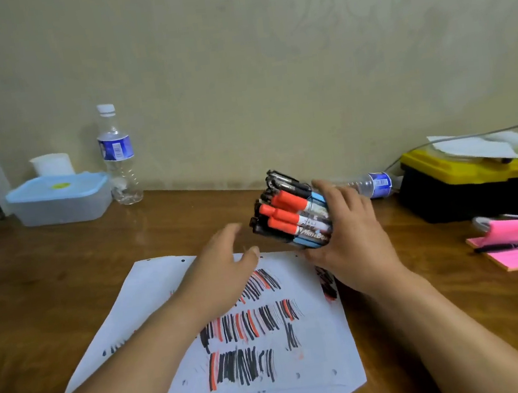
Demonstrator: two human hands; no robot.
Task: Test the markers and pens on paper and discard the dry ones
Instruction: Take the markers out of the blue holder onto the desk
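Paper [322, 351] lies nearest on the table [64, 269], covered with rows of short black and red strokes. Above its upper part the left hand [223, 266] hovers with the fingers loosely spread, holding nothing. Just to the right, the right hand [351, 240] grips a bundle of markers [289, 215], the fingers curled around it. The bundle is tilted, with red and black caps pointing up and to the left. On one marker the print reads "WHITEBO", the rest hidden by the hand.

Further right lie pink notes [516, 256] with a black pen [505, 246] across them. Behind them stands a black and yellow toolbox [465, 190] with white sheets on top. A bottle [377, 184] lies on its side behind the right hand.

At the far left, by the wall, stand a box [59, 201] with a blue lid, a white cup [53, 164] and an upright bottle [117, 155]. The blue bottle labels are too blurred to read.
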